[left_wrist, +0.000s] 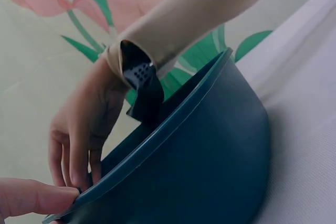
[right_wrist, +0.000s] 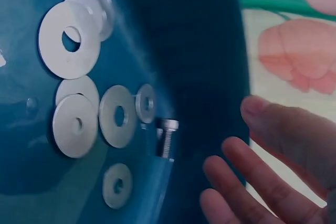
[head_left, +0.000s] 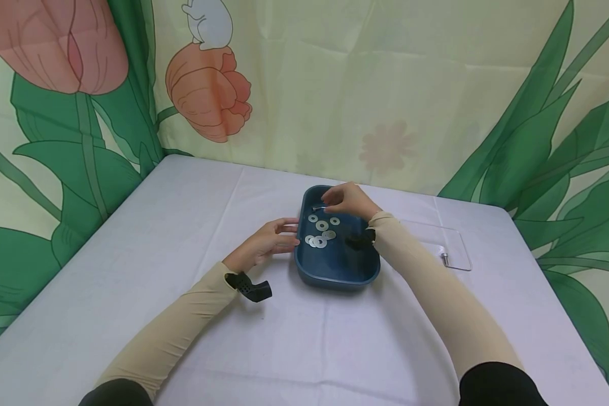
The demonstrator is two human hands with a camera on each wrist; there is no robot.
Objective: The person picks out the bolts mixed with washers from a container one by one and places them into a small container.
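A dark blue tray (head_left: 337, 276) with rounded corners stands on the white table. Several silver flat washers (right_wrist: 68, 40) lie on its floor, a few overlapping. By the tray's far wall is a socket-head bolt (right_wrist: 168, 137), its head clearly visible in the right wrist view. My right hand (head_left: 352, 200) hovers inside the far end of the tray, fingers bent down beside the bolt; in the right wrist view they are spread and hold nothing. My left hand (head_left: 266, 243) touches the tray's left side, with one fingertip on the rim in the left wrist view.
To the right of the tray, partly behind my right forearm, lies a clear plastic sheet or shallow lid (head_left: 459, 248). Another bolt (head_left: 445, 259) rests on it. A patterned curtain (head_left: 335, 84) hangs behind the white-covered table (head_left: 264, 361).
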